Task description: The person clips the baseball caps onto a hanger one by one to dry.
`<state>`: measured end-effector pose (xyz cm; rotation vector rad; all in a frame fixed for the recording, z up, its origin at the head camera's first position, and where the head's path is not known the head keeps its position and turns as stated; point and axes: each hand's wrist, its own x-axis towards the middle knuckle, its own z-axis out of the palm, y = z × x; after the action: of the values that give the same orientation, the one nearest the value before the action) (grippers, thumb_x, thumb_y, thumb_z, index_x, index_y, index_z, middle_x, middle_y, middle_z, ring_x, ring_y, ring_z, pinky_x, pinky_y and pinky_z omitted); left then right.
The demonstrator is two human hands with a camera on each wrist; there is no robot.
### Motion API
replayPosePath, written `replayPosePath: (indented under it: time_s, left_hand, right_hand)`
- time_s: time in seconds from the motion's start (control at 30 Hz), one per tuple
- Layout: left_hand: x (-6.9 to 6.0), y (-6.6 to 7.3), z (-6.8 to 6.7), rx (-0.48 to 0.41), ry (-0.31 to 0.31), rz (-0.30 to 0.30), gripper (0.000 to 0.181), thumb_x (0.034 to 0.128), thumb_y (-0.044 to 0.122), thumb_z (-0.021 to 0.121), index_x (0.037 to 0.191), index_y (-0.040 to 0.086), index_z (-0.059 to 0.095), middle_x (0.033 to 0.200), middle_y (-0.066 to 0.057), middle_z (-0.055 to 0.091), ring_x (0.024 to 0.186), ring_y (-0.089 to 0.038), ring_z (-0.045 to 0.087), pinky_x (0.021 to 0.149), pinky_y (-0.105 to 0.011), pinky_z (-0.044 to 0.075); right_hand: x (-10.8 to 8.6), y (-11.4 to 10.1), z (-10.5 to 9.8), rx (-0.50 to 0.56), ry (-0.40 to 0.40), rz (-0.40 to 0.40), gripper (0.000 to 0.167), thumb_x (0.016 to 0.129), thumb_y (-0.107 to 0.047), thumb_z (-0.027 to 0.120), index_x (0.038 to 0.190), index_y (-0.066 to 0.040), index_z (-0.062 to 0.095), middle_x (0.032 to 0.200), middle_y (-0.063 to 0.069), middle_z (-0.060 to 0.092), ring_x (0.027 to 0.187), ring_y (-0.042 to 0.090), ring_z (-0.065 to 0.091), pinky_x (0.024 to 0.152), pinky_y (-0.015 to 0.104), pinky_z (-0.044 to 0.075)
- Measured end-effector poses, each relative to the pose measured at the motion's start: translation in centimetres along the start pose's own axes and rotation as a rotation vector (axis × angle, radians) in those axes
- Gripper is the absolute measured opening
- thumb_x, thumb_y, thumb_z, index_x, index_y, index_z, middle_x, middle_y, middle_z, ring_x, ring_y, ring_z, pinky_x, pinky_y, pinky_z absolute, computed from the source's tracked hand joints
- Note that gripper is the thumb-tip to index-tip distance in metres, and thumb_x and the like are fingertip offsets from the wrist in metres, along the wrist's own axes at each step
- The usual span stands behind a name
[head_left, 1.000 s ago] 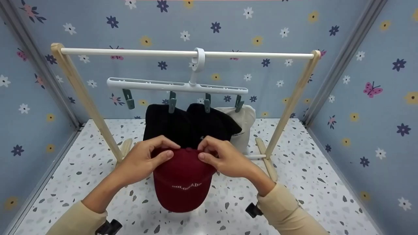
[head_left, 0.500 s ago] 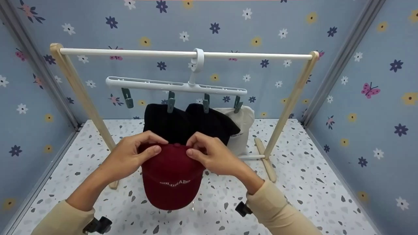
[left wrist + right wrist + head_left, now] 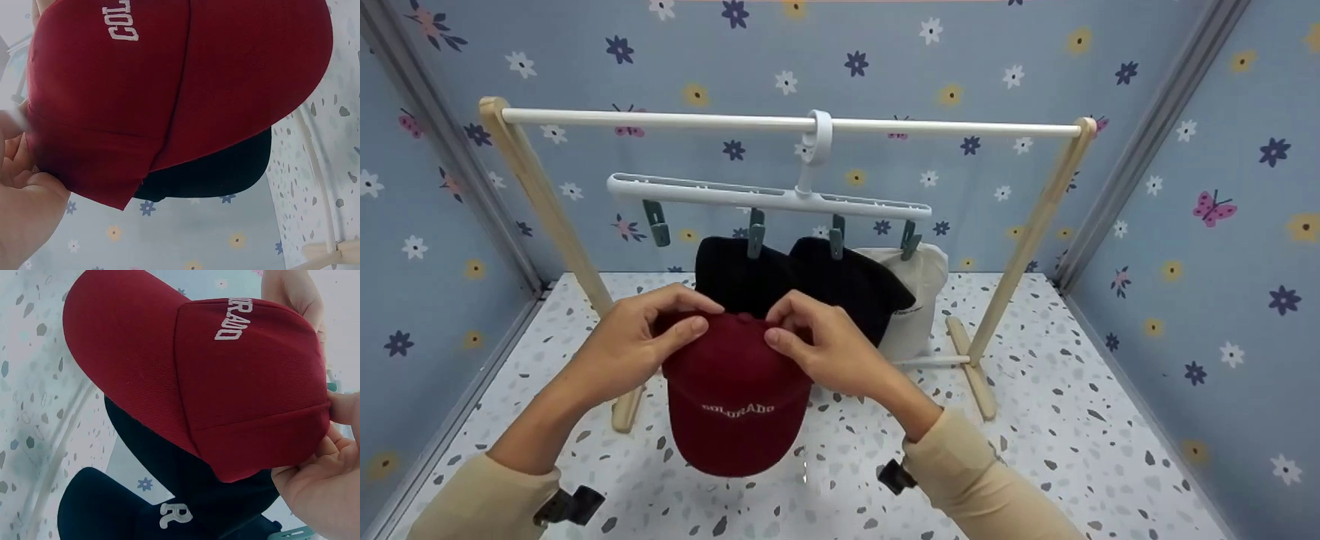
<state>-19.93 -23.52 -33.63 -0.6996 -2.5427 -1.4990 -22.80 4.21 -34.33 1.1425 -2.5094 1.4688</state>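
A dark red baseball cap (image 3: 739, 375) with white lettering hangs brim-down between my hands, in front of the clip hanger. My left hand (image 3: 634, 341) pinches the top edge of its crown on the left, thumb in front. On the right side of the crown, my right hand (image 3: 832, 341) pinches it the same way. Behind it, two black caps (image 3: 847, 289) hang from green clips (image 3: 755, 234), and a white cap (image 3: 919, 300) hangs at the right. The leftmost green clip (image 3: 656, 223) holds nothing. In the right wrist view a black cap (image 3: 174, 514) shows a white letter R.
The white hanger (image 3: 720, 193) hooks over the white rail (image 3: 660, 118) of a wooden-legged rack (image 3: 1031, 247). The rack stands on a speckled white surface (image 3: 1072, 450). Blue flowered panels (image 3: 1207, 285) enclose the back and both sides.
Both hands have carried the red cap to the left and slightly up, toward the left part of the hanger. The hanging caps and clips keep their places.
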Motion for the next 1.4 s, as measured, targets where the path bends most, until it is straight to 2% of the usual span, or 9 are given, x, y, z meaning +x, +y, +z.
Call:
replayPosePath:
  time_s: [0.57,0.7,1.03,1.4]
  left_hand:
    - [0.5,-0.7,-1.3,0.102,0.111,0.035,0.021,0.1085,0.017,0.063,0.127,0.018,0.073,0.116,-0.001,0.071,0.089,-0.015,0.068,0.069,-0.024,0.060]
    - [0.6,-0.8,-1.5,0.116,0.153,0.027,0.021,0.1084,0.017,0.064,0.127,0.018,0.074,0.115,-0.001,0.072,0.089,-0.014,0.068,0.069,-0.022,0.059]
    - [1.0,-1.1,-2.0,0.204,0.284,0.075,0.018,0.1051,0.013,0.069,0.121,0.017,0.077,0.110,0.002,0.075,0.084,-0.013,0.060,0.066,-0.016,0.050]
    - [1.2,-1.4,-2.6,0.232,0.342,0.101,0.020,0.1037,0.011,0.070,0.120,0.019,0.078,0.110,0.002,0.076,0.086,-0.011,0.059,0.070,-0.016,0.046]
  right_hand:
    - [2.4,-0.4,1.3,0.064,0.076,0.007,0.008,0.107,-0.014,0.066,0.113,-0.009,0.067,0.084,-0.002,0.065,0.075,0.009,0.060,0.070,0.025,0.052]
    - [3.0,-0.7,1.6,0.053,0.107,-0.014,0.006,0.106,-0.014,0.067,0.111,-0.009,0.068,0.083,-0.001,0.064,0.074,0.008,0.059,0.070,0.025,0.050]
    - [4.4,-1.5,1.9,0.034,0.152,-0.049,0.005,0.106,-0.011,0.067,0.108,-0.008,0.069,0.084,-0.001,0.066,0.074,0.008,0.059,0.070,0.024,0.050]
    - [5.4,-2.0,2.2,0.018,0.170,-0.052,0.006,0.107,-0.012,0.065,0.109,-0.008,0.069,0.086,0.000,0.068,0.075,0.009,0.061,0.068,0.023,0.053]
